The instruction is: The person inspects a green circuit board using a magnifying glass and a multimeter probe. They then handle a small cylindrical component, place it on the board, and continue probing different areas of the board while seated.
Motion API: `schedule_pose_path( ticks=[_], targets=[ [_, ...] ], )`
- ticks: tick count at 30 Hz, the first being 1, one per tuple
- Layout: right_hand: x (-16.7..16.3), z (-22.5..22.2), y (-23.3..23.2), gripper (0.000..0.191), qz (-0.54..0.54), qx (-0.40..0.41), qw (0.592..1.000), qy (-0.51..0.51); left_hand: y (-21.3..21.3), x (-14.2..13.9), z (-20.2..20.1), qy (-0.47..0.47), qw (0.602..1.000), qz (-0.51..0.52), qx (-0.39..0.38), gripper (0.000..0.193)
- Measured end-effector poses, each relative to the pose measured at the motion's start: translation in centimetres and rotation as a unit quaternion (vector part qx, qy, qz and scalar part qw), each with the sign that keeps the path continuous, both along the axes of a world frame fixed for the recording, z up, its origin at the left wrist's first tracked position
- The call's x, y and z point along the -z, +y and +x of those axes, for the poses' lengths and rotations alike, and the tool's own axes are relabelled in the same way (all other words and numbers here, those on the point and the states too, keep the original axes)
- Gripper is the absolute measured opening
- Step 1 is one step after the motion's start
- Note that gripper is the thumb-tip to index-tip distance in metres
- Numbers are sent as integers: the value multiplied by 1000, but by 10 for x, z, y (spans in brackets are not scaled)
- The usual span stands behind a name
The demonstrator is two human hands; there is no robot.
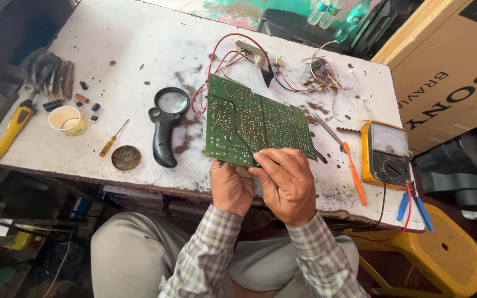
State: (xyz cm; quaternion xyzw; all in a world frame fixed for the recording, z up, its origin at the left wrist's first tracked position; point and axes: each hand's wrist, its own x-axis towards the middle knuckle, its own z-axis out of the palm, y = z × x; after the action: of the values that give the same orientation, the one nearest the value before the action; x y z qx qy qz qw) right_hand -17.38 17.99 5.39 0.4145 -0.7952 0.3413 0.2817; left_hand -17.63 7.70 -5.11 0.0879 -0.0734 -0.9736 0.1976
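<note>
Both hands hold a green circuit board [252, 124] by its near edge, solder side up, tilted over the white bench [128, 49]. The left hand [231, 186] grips under the edge at 6 o'clock of the board; the right hand [286, 182] lies just beside it, fingers over the edge. Red and white wires [222, 52] run from the board's 12 o'clock side. A black magnifying glass [165, 124] lies at 9 o'clock, a yellow multimeter [386, 154] at 3 o'clock, an orange screwdriver [353, 172] between them.
</note>
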Motion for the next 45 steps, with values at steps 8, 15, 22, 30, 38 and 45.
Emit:
schedule_pose_path(
  ticks=[8,15,22,30,38,45],
  targets=[
    [0,1,2,29,-1,-2,1000,-2,-7,2,0,-5,999,7,39,11],
    [3,2,4,28,0,-1,1000,-7,-14,-6,6,-16,997,13,77,15],
    [6,3,7,30,5,0,1000,-6,-9,5,3,23,997,-36,61,11],
    [11,4,12,29,-6,5,1000,-2,-9,4,34,-62,983,-165,53,16],
    [42,13,7,30,3,19,999,-27,-10,28,124,-99,967,-232,26,10],
    [63,26,-3,30,20,24,999,-35,-10,47,148,-86,965,-248,26,11]
  ],
)
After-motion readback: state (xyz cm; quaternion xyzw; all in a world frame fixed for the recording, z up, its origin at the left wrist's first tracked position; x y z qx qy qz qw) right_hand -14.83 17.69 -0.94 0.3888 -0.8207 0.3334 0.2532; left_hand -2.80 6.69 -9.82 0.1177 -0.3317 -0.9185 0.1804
